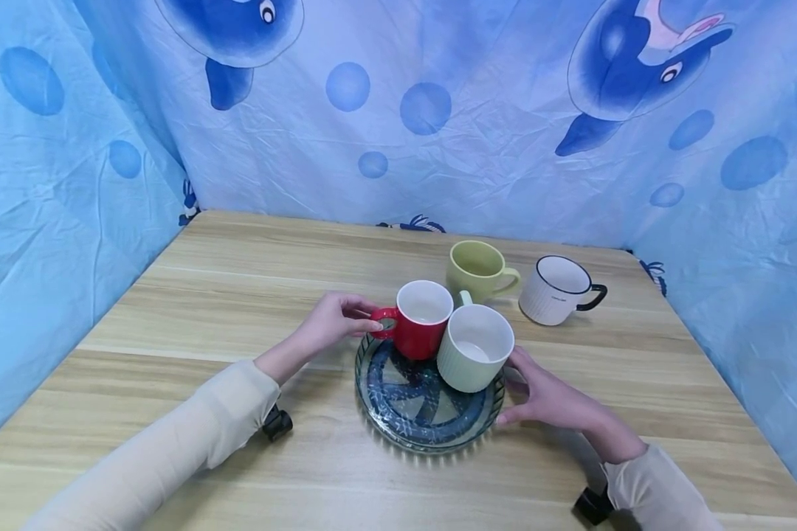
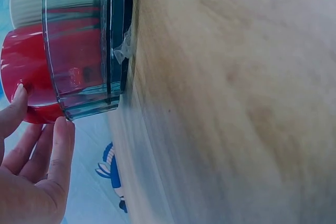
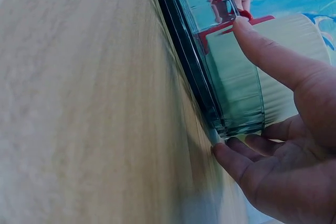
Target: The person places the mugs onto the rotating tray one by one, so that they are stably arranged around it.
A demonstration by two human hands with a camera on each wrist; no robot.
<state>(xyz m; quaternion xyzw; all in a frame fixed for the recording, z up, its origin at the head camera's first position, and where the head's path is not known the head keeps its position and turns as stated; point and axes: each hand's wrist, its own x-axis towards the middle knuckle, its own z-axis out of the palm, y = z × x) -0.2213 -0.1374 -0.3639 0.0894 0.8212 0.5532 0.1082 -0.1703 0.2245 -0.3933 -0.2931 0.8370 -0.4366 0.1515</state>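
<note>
1. Head view: a dark blue patterned glass plate [image 1: 425, 413] sits on the wooden counter [image 1: 239, 295], carrying a red ceramic mug [image 1: 423, 318] at 11 o'clock and a pale green ribbed mug [image 1: 474, 346] at 1 o'clock.
2. The left hand [image 1: 332, 321] pinches the red mug's handle; the right hand [image 1: 551, 398], fingers relaxed and uncurled, touches the plate's rim at 3 o'clock.
3. This looks like loading mugs; the next move calls for steadying the plate.

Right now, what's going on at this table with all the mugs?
A person has both hands at a glass plate that carries a red mug and a pale green ribbed mug. The left hand pinches the red mug's handle; the right hand touches the plate's rim. An olive mug and a white mug stand behind on the wooden table.
</note>
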